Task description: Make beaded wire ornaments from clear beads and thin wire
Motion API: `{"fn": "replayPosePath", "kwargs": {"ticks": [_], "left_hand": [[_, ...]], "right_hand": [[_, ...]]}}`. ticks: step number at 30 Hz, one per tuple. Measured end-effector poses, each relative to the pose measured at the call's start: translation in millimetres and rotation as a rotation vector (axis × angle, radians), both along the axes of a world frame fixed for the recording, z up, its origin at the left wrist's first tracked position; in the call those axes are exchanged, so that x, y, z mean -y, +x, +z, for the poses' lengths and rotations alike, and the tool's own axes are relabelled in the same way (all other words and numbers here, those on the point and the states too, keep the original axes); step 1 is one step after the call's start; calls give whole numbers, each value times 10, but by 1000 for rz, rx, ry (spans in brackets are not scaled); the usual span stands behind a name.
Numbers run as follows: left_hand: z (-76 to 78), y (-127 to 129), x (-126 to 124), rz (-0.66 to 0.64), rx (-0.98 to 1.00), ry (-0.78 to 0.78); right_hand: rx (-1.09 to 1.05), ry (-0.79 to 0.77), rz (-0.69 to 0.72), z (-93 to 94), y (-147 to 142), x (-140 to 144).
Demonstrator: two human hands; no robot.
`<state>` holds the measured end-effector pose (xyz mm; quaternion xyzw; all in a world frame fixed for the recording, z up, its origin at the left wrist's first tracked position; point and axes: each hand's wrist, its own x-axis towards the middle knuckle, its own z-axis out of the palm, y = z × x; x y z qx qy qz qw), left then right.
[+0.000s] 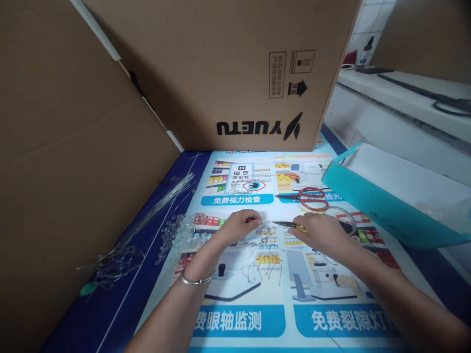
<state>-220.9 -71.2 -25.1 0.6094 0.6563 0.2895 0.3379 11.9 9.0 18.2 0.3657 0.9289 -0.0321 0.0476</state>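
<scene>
From the head view, my left hand lies low over the poster-covered worktop, wrist bent, bangle on the forearm, its fingers pinched round a thin wire piece too fine to make out clearly. My right hand reaches in from the right, clenched round small yellow-handled pliers whose tip points left toward the wire, just beside my left fingertips. Loose bent wires lie under my hands, clear beads and a wire bundle to the left are blurred, red scissors rest beyond, and my elbows are cut off by the frame.
</scene>
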Motion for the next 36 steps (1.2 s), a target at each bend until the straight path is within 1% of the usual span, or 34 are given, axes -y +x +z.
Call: {"fn": "replayPosePath", "kwargs": {"ticks": [5, 10, 18, 22, 28, 33, 36], "left_hand": [[10, 10, -1, -13, 21, -12], [36, 3, 13, -4, 52, -40], [62, -39, 47, 7, 227, -92], [68, -49, 46, 15, 214, -98], [69, -39, 26, -37, 136, -83], [25, -35, 19, -51, 166, -79], [8, -35, 15, -45, 175, -78]], "right_hand": [[-26, -71, -25, 37, -27, 9], [-54, -189, -39, 7, -36, -34], [-51, -194, -51, 7, -30, -42], [-65, -188, -58, -11, -35, -48], [-110, -260, -83, -35, -35, -69], [-151, -294, -107, -64, -28, -81], [-169, -306, -92, -100, -34, -86]]}}
